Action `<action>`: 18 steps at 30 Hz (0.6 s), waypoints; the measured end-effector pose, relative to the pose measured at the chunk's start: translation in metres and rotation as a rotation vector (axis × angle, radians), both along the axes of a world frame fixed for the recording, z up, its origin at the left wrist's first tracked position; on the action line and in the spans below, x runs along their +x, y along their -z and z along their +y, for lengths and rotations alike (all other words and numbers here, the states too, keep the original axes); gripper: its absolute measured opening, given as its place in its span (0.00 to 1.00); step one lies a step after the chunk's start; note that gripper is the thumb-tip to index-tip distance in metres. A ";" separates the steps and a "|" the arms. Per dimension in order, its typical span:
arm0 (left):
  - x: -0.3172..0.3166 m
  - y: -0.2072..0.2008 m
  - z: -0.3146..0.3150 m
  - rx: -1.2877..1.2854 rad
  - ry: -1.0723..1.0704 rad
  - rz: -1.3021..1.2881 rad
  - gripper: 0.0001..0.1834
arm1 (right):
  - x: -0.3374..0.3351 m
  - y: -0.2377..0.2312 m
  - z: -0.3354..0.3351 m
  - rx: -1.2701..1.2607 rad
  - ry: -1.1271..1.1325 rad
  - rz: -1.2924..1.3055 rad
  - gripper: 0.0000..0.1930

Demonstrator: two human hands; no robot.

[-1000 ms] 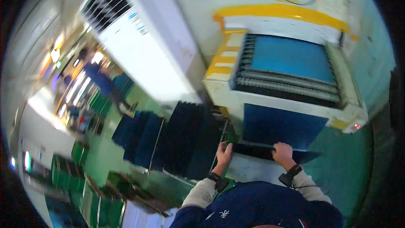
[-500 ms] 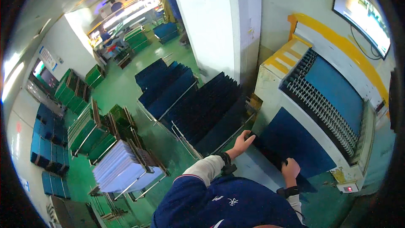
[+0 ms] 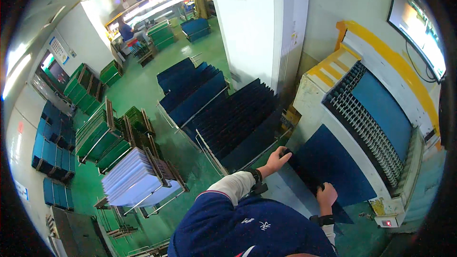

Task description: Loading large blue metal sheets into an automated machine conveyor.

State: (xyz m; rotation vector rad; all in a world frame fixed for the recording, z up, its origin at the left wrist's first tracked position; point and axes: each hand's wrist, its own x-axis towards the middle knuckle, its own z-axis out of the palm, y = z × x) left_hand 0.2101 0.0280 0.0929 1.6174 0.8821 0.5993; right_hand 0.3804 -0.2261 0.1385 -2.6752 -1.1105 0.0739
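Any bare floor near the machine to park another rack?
Bare green floor lies between the dark panel racks and the green racks. Crowded by the machine: both hands, left and right, grip a dark panel beside the racks.

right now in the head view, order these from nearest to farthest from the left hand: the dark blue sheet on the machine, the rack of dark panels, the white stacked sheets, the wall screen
1. Dark blue sheet: the left hand grips its edge.
2. Rack of dark panels: just beyond the hand, to its left.
3. White stacked sheets: farther left, on the green floor.
4. Wall screen: far upper right, above the machine.
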 end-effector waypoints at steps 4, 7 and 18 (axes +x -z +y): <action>0.001 -0.007 -0.002 -0.004 -0.006 -0.003 0.29 | -0.002 -0.004 0.001 -0.001 0.013 0.006 0.12; 0.001 -0.005 -0.002 0.009 -0.018 -0.023 0.29 | -0.002 -0.002 0.000 0.023 0.005 -0.013 0.12; 0.002 0.010 -0.001 0.002 -0.030 -0.092 0.27 | -0.002 0.003 0.000 0.066 -0.018 -0.036 0.12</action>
